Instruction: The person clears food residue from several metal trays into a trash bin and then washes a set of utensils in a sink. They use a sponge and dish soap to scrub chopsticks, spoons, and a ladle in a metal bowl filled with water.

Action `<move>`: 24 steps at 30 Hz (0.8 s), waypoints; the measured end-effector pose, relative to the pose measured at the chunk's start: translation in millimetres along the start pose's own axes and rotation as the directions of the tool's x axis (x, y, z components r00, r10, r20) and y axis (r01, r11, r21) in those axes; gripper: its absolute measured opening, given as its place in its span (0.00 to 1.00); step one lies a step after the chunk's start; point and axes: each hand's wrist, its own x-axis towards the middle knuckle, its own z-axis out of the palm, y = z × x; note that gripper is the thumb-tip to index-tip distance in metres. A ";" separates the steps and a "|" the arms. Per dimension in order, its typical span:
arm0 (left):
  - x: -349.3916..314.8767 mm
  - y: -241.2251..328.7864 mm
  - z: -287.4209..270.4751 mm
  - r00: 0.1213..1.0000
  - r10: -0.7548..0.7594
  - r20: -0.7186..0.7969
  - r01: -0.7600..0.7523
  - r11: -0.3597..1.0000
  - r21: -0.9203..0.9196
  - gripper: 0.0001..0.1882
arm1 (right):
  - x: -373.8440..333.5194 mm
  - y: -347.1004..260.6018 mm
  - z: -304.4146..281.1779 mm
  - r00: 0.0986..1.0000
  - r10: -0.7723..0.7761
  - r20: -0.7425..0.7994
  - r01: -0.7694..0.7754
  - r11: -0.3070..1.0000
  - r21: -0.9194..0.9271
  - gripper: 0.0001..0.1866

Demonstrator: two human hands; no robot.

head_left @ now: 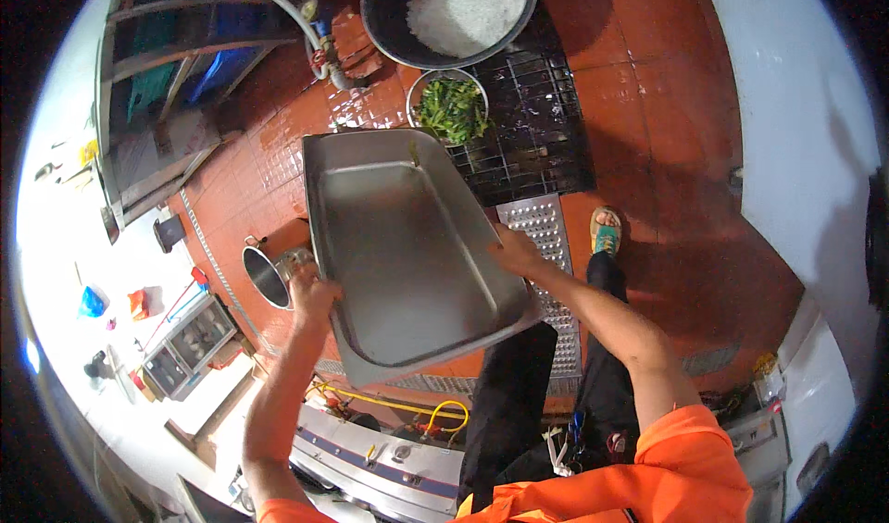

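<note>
A large rectangular steel pan [398, 255], its inside bare metal, hangs in front of me above the tiled floor, slightly tilted. My left hand [310, 292] is closed on its left rim. On the opposite rim, my right hand [519, 253] grips the edge with the fingers partly hidden. A bit of green sticks to the far inner wall of the pan. Past its far right corner sits a round bowl of chopped green leaves [451, 108]. Behind that stands a big dark wok-like pan with white rice [466, 9].
A black floor grate [532, 106] and a perforated metal strip [544, 222] run to the right of the pan. A steel pot [267, 278] is beside my left hand. Hose and valve [324, 56] stand at far left; a stove with yellow gas pipe [398, 458] is near my legs.
</note>
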 end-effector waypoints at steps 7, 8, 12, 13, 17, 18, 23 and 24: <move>-88.6 -54.7 -15.3 1.000 0.003 -0.027 -0.007 0.989 -0.145 0.09 | 43.0 -64.1 24.8 0.991 -0.047 -0.125 0.115 0.775 0.621 0.13; -100.7 -54.0 -18.4 0.999 -0.002 -0.032 -0.002 0.992 -0.126 0.08 | 50.9 -73.5 42.0 0.999 -0.012 0.042 -0.025 0.633 0.774 0.14; -137.4 -83.3 -38.1 0.999 0.031 -0.020 -0.033 0.990 -0.135 0.05 | 91.4 -76.0 113.5 0.959 0.238 0.154 -0.175 0.070 0.982 0.15; -147.9 -85.9 -42.3 1.000 0.027 -0.014 -0.029 0.991 -0.129 0.05 | 107.8 -68.0 120.2 0.981 0.175 0.084 -0.101 0.093 0.991 0.20; -164.8 -119.3 -59.0 0.997 -0.014 0.078 0.032 0.972 -0.231 0.07 | 131.3 -78.8 129.0 0.945 0.278 0.172 -0.084 -0.302 0.950 0.21; -165.5 -127.0 -61.0 0.997 -0.024 0.078 0.041 0.973 -0.225 0.07 | 128.9 -79.1 136.0 0.944 0.298 0.143 -0.051 -0.298 0.953 0.20; -158.9 -152.1 -58.8 0.995 -0.090 0.053 0.101 0.960 -0.263 0.07 | 135.6 -78.4 147.7 0.963 0.267 0.044 0.039 -0.295 0.955 0.11; -155.3 -153.8 -57.7 0.995 -0.093 0.037 0.100 0.955 -0.280 0.06 | 142.9 -79.1 140.2 0.973 0.229 -0.037 0.093 -0.239 0.966 0.10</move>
